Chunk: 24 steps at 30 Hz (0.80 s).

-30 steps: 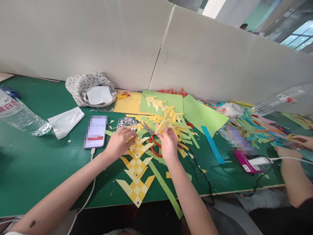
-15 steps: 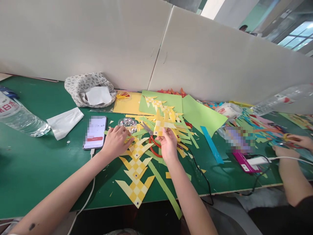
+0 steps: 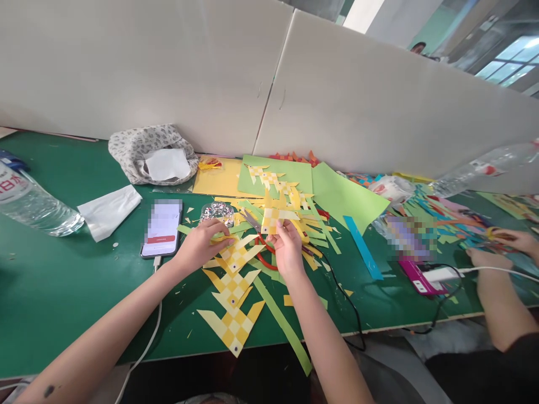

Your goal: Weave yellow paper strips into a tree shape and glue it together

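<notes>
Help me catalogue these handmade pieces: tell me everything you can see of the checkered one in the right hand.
The checkered piece looks like woven paper strips in deep and pale yellow. Pointed strip ends stick out at its top and right in the view, and a small dark dot sits near its lower left corner. The right hand pinches it near the bottom, holding it just right of the scissor blades as seen here. Fingers hide part of it.

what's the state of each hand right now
Left hand: partly curled, whether it holds anything cannot be told.
Right hand: closed, holding a checkered yellow paper piece.
</notes>
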Tool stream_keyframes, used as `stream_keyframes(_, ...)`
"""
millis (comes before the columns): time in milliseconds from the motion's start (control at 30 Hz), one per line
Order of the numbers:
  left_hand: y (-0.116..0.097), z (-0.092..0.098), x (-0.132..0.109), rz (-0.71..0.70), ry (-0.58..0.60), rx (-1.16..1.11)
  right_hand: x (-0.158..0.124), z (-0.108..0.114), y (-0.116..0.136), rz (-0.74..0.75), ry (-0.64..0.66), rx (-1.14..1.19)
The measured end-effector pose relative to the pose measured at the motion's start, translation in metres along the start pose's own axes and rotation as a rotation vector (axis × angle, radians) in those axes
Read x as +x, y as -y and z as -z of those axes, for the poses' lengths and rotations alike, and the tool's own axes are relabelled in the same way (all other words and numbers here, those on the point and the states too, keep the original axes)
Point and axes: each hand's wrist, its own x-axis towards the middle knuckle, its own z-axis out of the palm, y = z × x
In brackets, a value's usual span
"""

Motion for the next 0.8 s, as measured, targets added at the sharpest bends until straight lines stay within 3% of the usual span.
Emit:
stream_keyframes(133,-0.001,0.001,-0.003,0.109,0.066,-0.301,0.002,0.001,0.000,0.009,-0.006,0.017)
stream_keyframes(300,-0.003,-0.004,-0.004,0.280,0.126,-0.521,0.001,0.000,-0.001,0.054,0.020,-0.008)
stream_keyframes(433,-0.003,-0.008,-0.006,0.349,0.166,-0.527,-0.001,0.000,0.000,0.057,0.022,-0.036)
stream_keyframes(667,0.000,-0.016,-0.008,0.325,0.170,-0.542,-0.001,0.000,0.000,0.020,0.014,-0.056)
stream_keyframes(800,0.000,-0.017,-0.008,0.326,0.161,-0.534,-0.002,0.001,0.001,0.077,0.029,-0.091)
